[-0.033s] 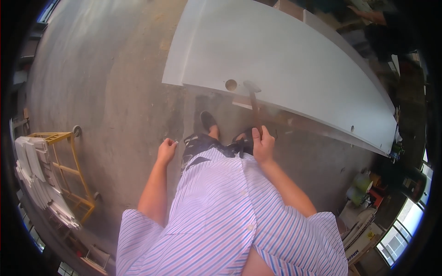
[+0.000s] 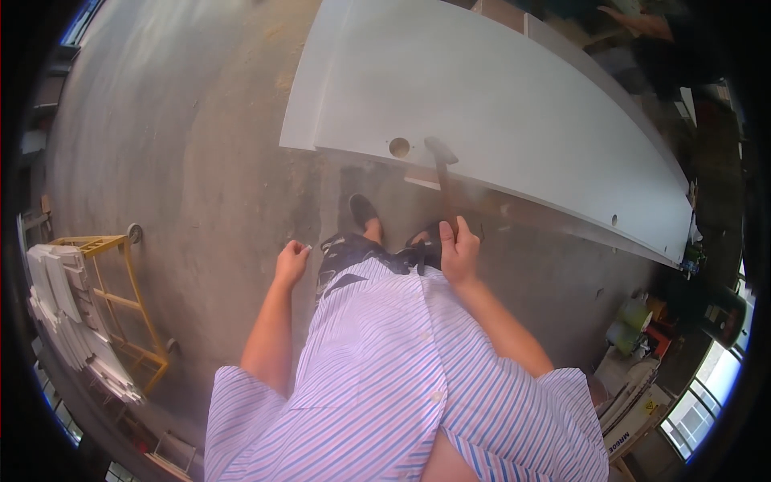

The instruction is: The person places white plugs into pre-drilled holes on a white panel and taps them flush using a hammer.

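Observation:
My right hand is closed round the lower handle of a hammer. The hammer points up and away from me, and its head overlaps the near edge of a large white panel in this view; I cannot tell whether they touch. A round hole pierces the panel just left of the hammer head. To the left of my body, over the floor, my left hand pinches something small and whitish, too small to name.
A yellow wheeled cart with white boards stacked by it stands at the left. Another person's hand shows beyond the panel, top right. Green containers and a white carton stand at the right. Concrete floor spreads around.
The panel and hammer head sit very slightly further left in the picture. The other person's hand has shifted a little left. Both my hands keep their grip.

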A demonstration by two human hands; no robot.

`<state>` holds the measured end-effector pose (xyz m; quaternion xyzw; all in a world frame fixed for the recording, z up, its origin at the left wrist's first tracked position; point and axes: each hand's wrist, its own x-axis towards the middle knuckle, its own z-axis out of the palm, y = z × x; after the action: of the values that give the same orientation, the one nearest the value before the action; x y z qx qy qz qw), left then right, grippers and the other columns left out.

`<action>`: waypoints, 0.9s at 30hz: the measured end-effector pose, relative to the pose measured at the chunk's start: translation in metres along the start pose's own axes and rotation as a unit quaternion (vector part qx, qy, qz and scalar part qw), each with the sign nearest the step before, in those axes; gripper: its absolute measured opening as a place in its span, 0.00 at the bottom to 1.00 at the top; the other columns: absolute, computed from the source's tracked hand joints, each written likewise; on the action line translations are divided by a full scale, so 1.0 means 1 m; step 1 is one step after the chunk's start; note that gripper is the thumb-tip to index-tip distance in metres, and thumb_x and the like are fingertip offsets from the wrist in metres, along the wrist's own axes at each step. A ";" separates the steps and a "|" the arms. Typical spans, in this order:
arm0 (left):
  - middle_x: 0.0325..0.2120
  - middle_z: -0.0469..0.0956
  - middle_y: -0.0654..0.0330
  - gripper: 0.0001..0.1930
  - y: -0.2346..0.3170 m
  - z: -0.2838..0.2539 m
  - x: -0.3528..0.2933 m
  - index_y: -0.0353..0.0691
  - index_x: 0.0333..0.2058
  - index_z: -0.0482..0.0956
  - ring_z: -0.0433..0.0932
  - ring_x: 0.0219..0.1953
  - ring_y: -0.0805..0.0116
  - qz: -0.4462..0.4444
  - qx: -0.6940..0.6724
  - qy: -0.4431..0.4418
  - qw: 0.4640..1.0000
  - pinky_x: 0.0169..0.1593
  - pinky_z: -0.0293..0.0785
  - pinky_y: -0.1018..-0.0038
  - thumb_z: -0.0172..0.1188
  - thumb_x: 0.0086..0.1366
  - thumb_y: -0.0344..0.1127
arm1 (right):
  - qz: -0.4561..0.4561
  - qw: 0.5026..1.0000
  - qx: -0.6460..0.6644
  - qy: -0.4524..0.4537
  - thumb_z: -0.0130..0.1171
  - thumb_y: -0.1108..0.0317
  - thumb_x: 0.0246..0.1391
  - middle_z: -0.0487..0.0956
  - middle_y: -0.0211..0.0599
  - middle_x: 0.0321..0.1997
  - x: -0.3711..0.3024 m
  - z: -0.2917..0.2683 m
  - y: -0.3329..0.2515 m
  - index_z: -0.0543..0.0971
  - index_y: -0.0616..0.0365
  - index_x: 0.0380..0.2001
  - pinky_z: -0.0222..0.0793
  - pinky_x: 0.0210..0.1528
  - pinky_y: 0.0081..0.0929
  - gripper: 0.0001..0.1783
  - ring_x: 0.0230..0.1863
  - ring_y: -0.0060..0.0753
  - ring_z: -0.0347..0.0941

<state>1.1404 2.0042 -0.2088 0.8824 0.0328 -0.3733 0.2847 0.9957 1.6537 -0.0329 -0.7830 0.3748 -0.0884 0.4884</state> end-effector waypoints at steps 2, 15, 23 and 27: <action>0.27 0.80 0.60 0.12 0.018 0.000 -0.005 0.34 0.37 0.78 0.79 0.28 0.71 0.031 -0.016 -0.004 0.999 0.35 0.75 0.72 0.64 0.66 0.38 | 0.014 0.999 -0.040 -0.020 0.53 0.52 0.67 0.80 0.53 0.25 -0.001 0.005 0.013 0.74 0.61 0.33 0.71 0.33 0.49 0.20 0.32 0.62 0.79; 0.64 0.68 0.45 0.06 0.313 0.015 -0.072 0.35 0.40 0.75 0.65 0.66 0.42 0.556 0.224 0.152 0.786 0.63 0.67 0.56 0.59 0.67 0.31 | 0.083 0.989 0.069 0.105 0.56 0.52 0.65 0.82 0.50 0.26 -0.057 -0.086 0.051 0.78 0.62 0.34 0.72 0.32 0.39 0.20 0.31 0.55 0.80; 0.59 0.72 0.44 0.04 0.347 0.066 -0.149 0.38 0.39 0.75 0.69 0.60 0.40 0.463 0.189 0.000 0.866 0.59 0.69 0.54 0.54 0.69 0.30 | 0.166 0.971 0.067 0.160 0.54 0.47 0.66 0.82 0.48 0.27 -0.121 -0.179 0.121 0.81 0.60 0.36 0.72 0.33 0.40 0.24 0.32 0.51 0.81; 0.47 0.79 0.46 0.06 0.372 0.119 -0.104 0.39 0.41 0.74 0.76 0.50 0.44 0.596 0.240 0.184 0.744 0.52 0.71 0.54 0.54 0.70 0.35 | 0.170 0.955 0.108 0.219 0.55 0.47 0.65 0.81 0.50 0.27 -0.145 -0.213 0.169 0.81 0.62 0.38 0.70 0.32 0.41 0.25 0.30 0.53 0.79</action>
<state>1.0894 1.6468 -0.0272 0.8128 -0.5387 0.0466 0.2167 0.7014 1.5617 -0.0318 -0.6117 0.5882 -0.2132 0.4841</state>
